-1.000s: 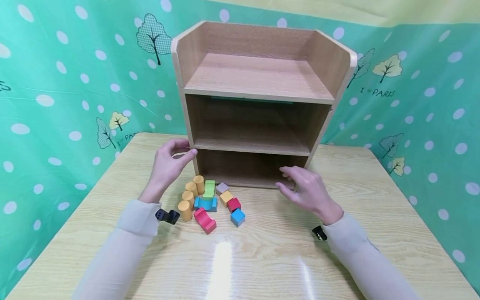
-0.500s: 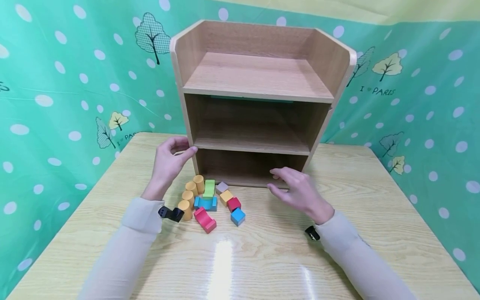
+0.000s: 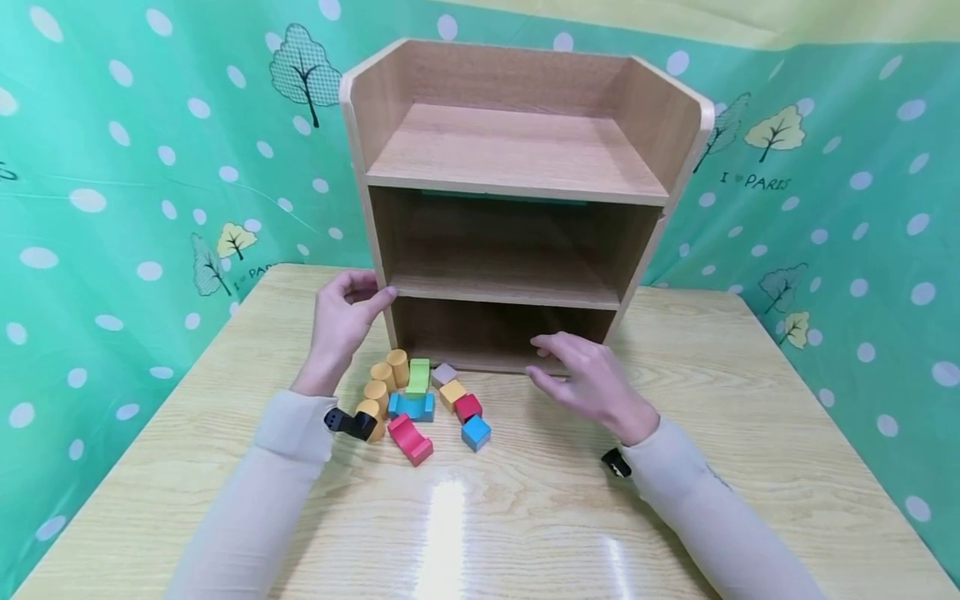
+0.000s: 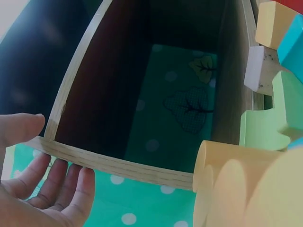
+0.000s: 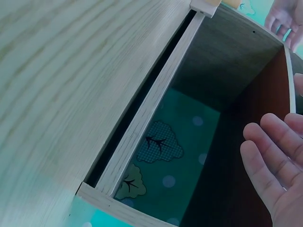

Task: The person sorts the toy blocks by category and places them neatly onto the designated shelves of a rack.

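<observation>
A three-tier wooden shelf unit (image 3: 517, 154) stands on the table. My left hand (image 3: 337, 325) is at its left side panel, thumb on the front edge and fingers round the outer face. The left wrist view shows this panel between thumb and fingertips (image 4: 86, 177). In front of the bottom compartment hovers my right hand (image 3: 588, 383), fingers loosely bent and holding nothing. Between the hands lie toy blocks: a row of yellow-orange cylinders (image 3: 377, 392), a green curved block (image 3: 417, 377), a blue one (image 3: 411, 407) and a red one (image 3: 410, 440).
A slanting line of small cubes runs beside them: grey (image 3: 443, 375), yellow (image 3: 453, 395), red (image 3: 468, 407) and blue (image 3: 476, 434). The wooden table (image 3: 540, 517) extends toward me. A green dotted curtain (image 3: 135, 208) hangs behind and at both sides.
My right hand has moved left along the front of the bottom compartment. My left hand has shifted slightly up at the side panel. The blocks lie where they were.
</observation>
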`<state>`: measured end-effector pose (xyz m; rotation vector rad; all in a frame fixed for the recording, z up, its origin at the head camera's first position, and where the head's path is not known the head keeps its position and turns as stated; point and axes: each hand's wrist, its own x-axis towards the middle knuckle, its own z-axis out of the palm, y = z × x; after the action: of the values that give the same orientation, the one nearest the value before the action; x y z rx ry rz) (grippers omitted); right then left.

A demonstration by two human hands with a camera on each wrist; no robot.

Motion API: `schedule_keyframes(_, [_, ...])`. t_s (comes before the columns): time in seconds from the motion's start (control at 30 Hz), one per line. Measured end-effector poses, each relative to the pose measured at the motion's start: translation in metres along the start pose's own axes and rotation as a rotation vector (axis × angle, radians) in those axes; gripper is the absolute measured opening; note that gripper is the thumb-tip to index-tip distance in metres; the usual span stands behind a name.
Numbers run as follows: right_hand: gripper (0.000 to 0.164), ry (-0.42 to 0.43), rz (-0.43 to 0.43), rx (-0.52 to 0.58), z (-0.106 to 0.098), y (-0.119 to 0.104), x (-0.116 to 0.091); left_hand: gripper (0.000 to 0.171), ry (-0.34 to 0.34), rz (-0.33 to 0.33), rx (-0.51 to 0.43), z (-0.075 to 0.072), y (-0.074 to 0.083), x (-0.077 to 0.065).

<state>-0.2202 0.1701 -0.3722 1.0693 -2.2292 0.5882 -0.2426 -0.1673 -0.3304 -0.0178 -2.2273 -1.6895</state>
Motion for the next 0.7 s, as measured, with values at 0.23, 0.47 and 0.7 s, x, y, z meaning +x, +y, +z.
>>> schedule_keyframes(0.23, [0.036,-0.021,0.005,0.01,0.004,-0.004,0.003,0.042,0.017,-0.03,-0.008,0.001,0.0,0.001])
schedule_keyframes(0.47, [0.037,-0.057,0.033,0.022,0.006,-0.007,0.003,0.044,0.018,-0.04,-0.014,0.002,0.002,0.002])
schedule_keyframes(0.7, [0.035,-0.081,0.038,0.057,0.012,-0.013,0.007,0.044,0.028,-0.04,-0.014,0.004,0.002,0.003])
